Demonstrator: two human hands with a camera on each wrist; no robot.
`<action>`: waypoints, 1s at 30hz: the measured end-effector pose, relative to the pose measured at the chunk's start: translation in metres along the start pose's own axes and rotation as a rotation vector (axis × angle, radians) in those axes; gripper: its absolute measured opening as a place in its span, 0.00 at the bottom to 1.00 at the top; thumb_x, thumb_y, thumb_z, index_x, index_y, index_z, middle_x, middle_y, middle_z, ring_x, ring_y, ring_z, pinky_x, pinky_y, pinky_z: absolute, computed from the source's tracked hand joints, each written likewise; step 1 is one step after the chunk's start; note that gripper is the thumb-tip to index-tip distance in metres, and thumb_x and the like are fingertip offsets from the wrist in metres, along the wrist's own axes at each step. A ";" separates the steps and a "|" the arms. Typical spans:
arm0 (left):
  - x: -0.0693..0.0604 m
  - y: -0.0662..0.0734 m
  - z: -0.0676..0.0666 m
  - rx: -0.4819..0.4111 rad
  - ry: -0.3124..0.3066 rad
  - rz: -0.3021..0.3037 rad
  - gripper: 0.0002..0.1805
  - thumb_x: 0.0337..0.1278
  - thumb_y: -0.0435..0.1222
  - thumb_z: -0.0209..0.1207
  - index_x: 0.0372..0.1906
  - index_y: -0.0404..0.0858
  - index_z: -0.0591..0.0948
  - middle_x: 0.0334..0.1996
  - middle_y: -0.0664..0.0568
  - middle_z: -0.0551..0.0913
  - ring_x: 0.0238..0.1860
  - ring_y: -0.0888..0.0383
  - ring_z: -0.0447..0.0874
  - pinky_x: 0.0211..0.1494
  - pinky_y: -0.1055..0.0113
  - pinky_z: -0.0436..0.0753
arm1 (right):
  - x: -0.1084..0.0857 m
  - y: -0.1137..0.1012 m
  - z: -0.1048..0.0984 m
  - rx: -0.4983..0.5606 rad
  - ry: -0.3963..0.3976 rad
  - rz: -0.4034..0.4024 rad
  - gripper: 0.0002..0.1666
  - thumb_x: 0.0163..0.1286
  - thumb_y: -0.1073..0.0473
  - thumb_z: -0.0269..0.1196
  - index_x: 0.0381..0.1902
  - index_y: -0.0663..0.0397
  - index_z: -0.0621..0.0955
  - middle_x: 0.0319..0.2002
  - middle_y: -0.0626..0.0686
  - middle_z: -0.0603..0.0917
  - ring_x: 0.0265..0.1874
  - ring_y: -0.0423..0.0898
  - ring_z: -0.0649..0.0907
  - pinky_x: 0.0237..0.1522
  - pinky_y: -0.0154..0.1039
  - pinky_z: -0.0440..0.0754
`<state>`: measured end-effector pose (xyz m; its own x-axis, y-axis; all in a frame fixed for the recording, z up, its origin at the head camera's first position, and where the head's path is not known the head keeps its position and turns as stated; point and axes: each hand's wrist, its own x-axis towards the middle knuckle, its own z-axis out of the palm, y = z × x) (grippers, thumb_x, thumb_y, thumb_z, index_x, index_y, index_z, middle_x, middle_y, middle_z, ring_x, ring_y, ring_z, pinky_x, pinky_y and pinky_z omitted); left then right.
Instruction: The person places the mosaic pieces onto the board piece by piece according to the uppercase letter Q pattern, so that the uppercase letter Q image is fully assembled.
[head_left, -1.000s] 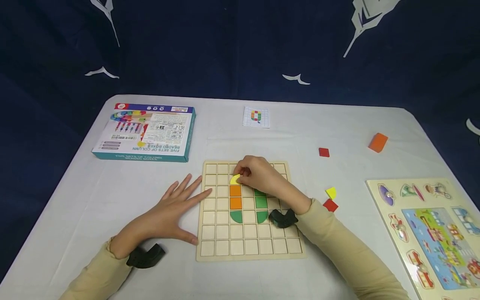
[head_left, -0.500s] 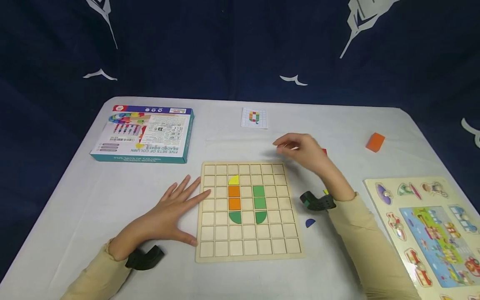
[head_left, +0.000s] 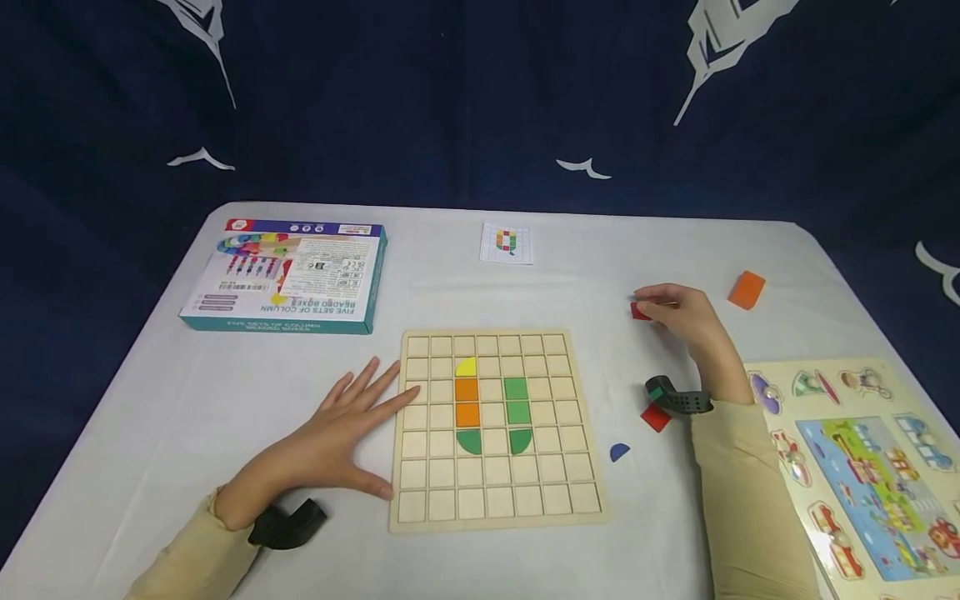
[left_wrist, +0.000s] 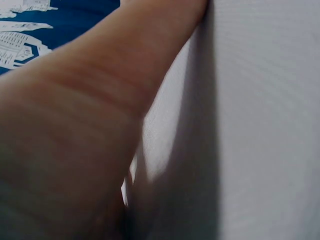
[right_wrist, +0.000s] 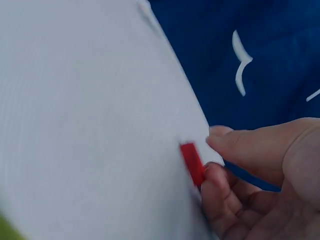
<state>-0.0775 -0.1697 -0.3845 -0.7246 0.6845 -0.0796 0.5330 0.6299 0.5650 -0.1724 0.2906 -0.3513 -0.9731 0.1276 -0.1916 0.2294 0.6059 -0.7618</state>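
Observation:
My left hand [head_left: 330, 437] lies spread on the white cloth, its fingertips and thumb touching the left edge of the wooden grid board [head_left: 498, 521]. On the board sit a yellow quarter-round tile [head_left: 467, 367], two orange square tiles [head_left: 467, 402], two green squares [head_left: 517, 400] and two green rounded tiles [head_left: 468, 442]. At the right, my right hand [head_left: 686, 317] reaches down to a red square tile [head_left: 636, 311]. In the right wrist view its fingertips touch the red tile's [right_wrist: 193, 164] edge, with the thumb apart from the fingers.
Another red tile [head_left: 656, 418] lies by my right wrist, with a blue half-round piece [head_left: 619, 452] nearby. A pattern card [head_left: 506, 244], an orange block [head_left: 747, 290], a boxed bead set [head_left: 285, 279] and a picture puzzle board [head_left: 870, 475] are also on the table.
My right hand let go of the yellow tile on the board and moved right to the red tile. The left hand stayed put. The view tipped slightly.

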 end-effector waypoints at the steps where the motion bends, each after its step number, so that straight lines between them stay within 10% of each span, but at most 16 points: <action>1: 0.000 0.000 0.000 0.000 0.001 0.001 0.65 0.21 0.69 0.66 0.73 0.49 0.56 0.74 0.48 0.38 0.71 0.48 0.24 0.66 0.44 0.32 | 0.000 0.002 0.000 -0.010 -0.001 0.002 0.23 0.67 0.56 0.60 0.56 0.64 0.75 0.49 0.62 0.75 0.40 0.50 0.73 0.36 0.29 0.73; 15: -0.002 0.002 -0.002 -0.011 -0.001 0.003 0.65 0.22 0.67 0.68 0.73 0.48 0.55 0.74 0.48 0.38 0.71 0.47 0.24 0.66 0.44 0.31 | 0.002 0.011 0.007 -0.148 0.101 -0.043 0.18 0.65 0.62 0.62 0.51 0.64 0.77 0.38 0.59 0.75 0.35 0.51 0.72 0.26 0.24 0.67; 30: 0.000 0.000 0.000 0.000 0.004 0.001 0.65 0.21 0.67 0.69 0.73 0.49 0.56 0.74 0.48 0.39 0.71 0.48 0.24 0.66 0.44 0.31 | -0.001 0.002 0.013 -0.191 0.125 -0.119 0.18 0.64 0.69 0.58 0.53 0.64 0.75 0.45 0.66 0.76 0.40 0.58 0.74 0.38 0.44 0.72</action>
<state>-0.0769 -0.1698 -0.3846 -0.7260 0.6835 -0.0754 0.5338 0.6293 0.5649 -0.1710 0.2814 -0.3610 -0.9906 0.1355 -0.0209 0.1173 0.7585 -0.6411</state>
